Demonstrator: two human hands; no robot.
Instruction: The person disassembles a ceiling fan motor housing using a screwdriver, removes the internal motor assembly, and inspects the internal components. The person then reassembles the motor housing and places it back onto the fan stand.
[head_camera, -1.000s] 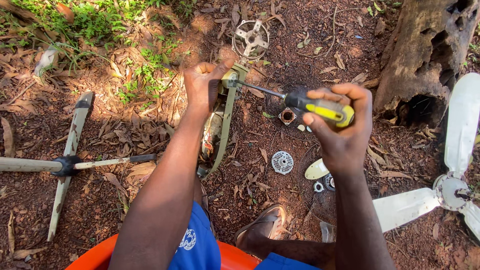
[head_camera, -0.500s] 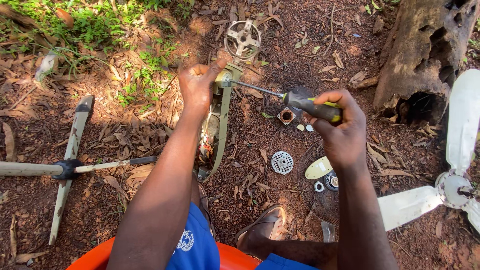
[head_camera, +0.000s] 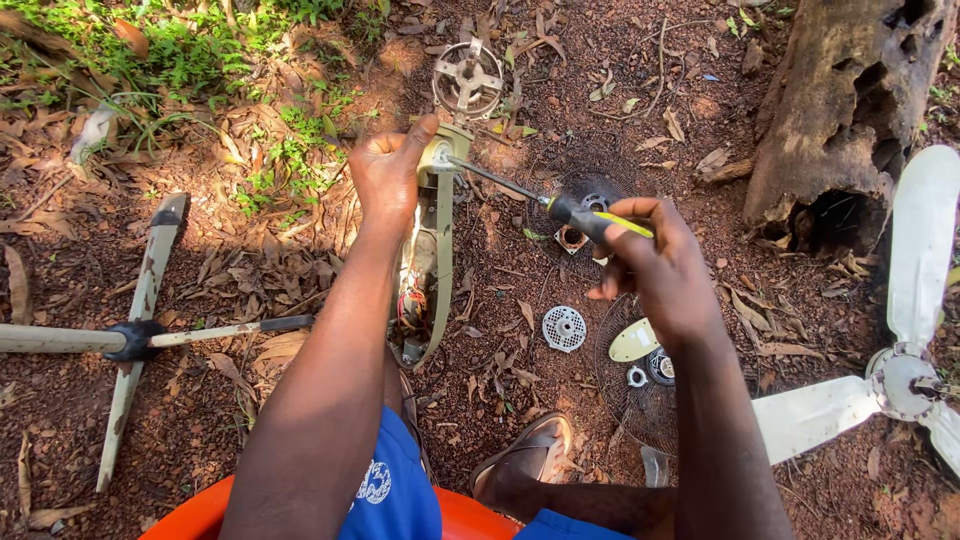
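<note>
Now screwdriver (head_camera: 590, 218) in clenched right hand (head_camera: 660, 275), tip at fan housing (head_camera: 432, 250) in left hand (head_camera: 388, 180) grip.

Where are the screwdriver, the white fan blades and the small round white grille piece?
screwdriver (head_camera: 585, 217): head view, on its black handle by the right hand.
white fan blades (head_camera: 920, 240): head view, on the upper blade.
round white grille piece (head_camera: 564, 328): head view, its centre.

fan blades (head_camera: 905, 330) cut off at right edge, screwdriver (head_camera: 560, 207) handle hidden in right hand (head_camera: 665, 270)
</note>
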